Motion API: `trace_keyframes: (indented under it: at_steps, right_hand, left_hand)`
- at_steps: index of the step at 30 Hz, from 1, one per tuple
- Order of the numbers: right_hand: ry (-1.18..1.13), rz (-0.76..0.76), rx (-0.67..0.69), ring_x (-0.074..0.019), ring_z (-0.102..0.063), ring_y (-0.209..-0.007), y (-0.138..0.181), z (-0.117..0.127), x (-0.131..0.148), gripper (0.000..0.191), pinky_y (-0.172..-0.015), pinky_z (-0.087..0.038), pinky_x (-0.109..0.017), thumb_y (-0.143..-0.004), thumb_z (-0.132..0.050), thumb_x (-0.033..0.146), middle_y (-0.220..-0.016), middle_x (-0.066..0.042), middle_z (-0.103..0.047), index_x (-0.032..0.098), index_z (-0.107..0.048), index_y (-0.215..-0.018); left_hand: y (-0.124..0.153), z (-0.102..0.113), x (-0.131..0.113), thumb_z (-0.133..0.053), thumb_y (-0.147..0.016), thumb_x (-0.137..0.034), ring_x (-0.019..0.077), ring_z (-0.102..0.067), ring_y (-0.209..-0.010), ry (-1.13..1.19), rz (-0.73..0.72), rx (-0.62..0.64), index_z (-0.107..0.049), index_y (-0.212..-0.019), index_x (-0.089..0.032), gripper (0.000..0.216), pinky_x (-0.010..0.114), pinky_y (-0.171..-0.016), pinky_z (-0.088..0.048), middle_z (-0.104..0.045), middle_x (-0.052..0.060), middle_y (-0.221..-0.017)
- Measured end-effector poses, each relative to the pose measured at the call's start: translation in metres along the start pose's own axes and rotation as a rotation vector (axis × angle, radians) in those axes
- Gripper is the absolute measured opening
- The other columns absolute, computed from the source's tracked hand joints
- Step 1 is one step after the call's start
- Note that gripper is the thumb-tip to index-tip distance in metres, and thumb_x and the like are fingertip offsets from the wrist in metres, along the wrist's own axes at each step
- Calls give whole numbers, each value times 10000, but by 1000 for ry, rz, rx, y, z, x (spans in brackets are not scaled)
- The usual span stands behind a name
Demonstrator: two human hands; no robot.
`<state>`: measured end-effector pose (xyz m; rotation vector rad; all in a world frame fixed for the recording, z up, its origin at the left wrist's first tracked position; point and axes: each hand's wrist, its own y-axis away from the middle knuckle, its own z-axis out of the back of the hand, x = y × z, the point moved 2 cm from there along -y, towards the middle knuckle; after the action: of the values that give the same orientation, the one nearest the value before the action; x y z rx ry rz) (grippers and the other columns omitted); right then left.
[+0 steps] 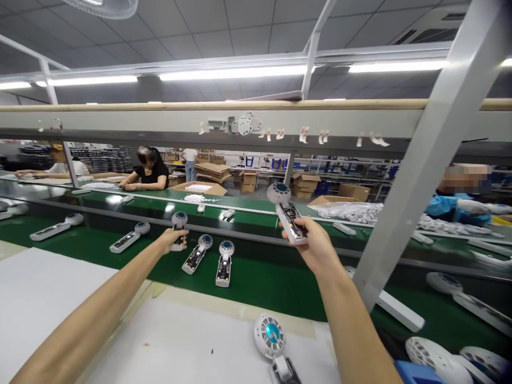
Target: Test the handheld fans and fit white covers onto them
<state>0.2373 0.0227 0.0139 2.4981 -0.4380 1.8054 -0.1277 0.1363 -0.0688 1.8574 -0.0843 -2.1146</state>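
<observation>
Over the green conveyor belt (264, 277), my right hand (314, 242) grips a white handheld fan (279, 194) by its handle. The handle's cover is off and a dark circuit board shows inside. Farther left, my left hand (173, 241) is closed around the handle of another handheld fan (180, 218) at the belt. Two more open-handled fans lie just right of that hand: a tilted one (196, 258) and a straighter one (224, 265). A fan with a blue hub (272, 333) rests on the white worktop (192, 341) in front of me.
A slanted metal post (424, 144) stands close beside my right forearm. More fans (128, 239) lie along the belt to the left, others (432, 354) at lower right. A shelf beam (160, 121) crosses above. Co-workers (150, 170) sit beyond the belt, near cardboard boxes (212, 173).
</observation>
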Motion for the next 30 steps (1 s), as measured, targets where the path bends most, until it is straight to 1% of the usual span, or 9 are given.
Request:
trace_keyframes:
  at_steps: [4,7,11,15,18,21,24,27,30]
  right_hand:
    - [-22,74,26,-147,-681,-605,17,-12,13,190,-487,-548,-211,-816,-517,154,-854,-81,-721,109,-643,-951]
    - [-7,106,72,-158,-687,-598,30,-21,19,298,-510,-571,-231,-788,-524,143,-881,-79,-727,110,-630,-1065]
    - [0,141,108,-143,-665,-602,45,-30,24,344,-516,-571,-230,-836,-515,195,-865,-55,-707,134,-599,-1164]
    - [9,158,154,-141,-667,-618,58,-36,30,441,-528,-573,-229,-867,-503,205,-871,-33,-698,188,-547,-1305]
    - [10,179,244,-144,-662,-604,68,-41,33,605,-547,-569,-237,-866,-508,186,-782,1,-672,241,-411,-1460]
    - [9,232,317,-141,-669,-620,74,-44,34,727,-564,-566,-238,-874,-578,230,-825,0,-681,263,-295,-1543]
    - [27,282,352,-150,-693,-646,76,-47,31,821,-579,-584,-256,-881,-604,264,-889,-15,-703,281,-195,-1593]
    - [26,317,332,-197,-738,-812,75,-51,27,851,-584,-613,-273,-854,-643,265,-1138,-63,-698,313,-218,-1590]
    - [30,356,302,-234,-733,-965,75,-56,22,854,-617,-640,-292,-830,-674,261,-1409,-83,-571,329,-256,-1572]
  left_hand:
    - [44,-33,-57,-602,-972,-300,159,-665,-858,318,-181,182,-621,-1143,-122,247,320,-729,-595,-663,73,-1055]
    - [92,-57,-87,-502,-958,-135,167,-688,-824,491,-298,329,-630,-1039,-93,157,363,-747,-635,-694,114,-1005]
    - [151,-79,-96,-540,-841,-38,209,-717,-832,588,-444,419,-598,-1155,-136,335,392,-661,-659,-703,116,-1092]
    - [186,-88,-89,-579,-803,-79,190,-713,-678,596,-581,472,-504,-1278,-178,490,307,-526,-611,-691,98,-1082]
    - [198,-89,-83,-616,-797,-127,174,-682,-578,550,-663,549,-430,-1316,-198,556,273,-475,-558,-685,76,-1011]
    - [200,-85,-79,-668,-791,-163,180,-682,-588,527,-736,563,-353,-1364,-239,659,291,-489,-562,-679,64,-1026]
    - [196,-78,-79,-691,-772,-172,186,-689,-589,510,-754,555,-345,-1358,-251,685,312,-498,-574,-680,81,-1091]
    - [195,-72,-80,-691,-769,-177,193,-701,-601,502,-757,591,-360,-1331,-247,657,329,-514,-588,-687,102,-1143]
    - [196,-67,-80,-686,-761,-155,194,-713,-631,526,-756,626,-380,-1299,-253,627,344,-547,-603,-678,107,-1205]
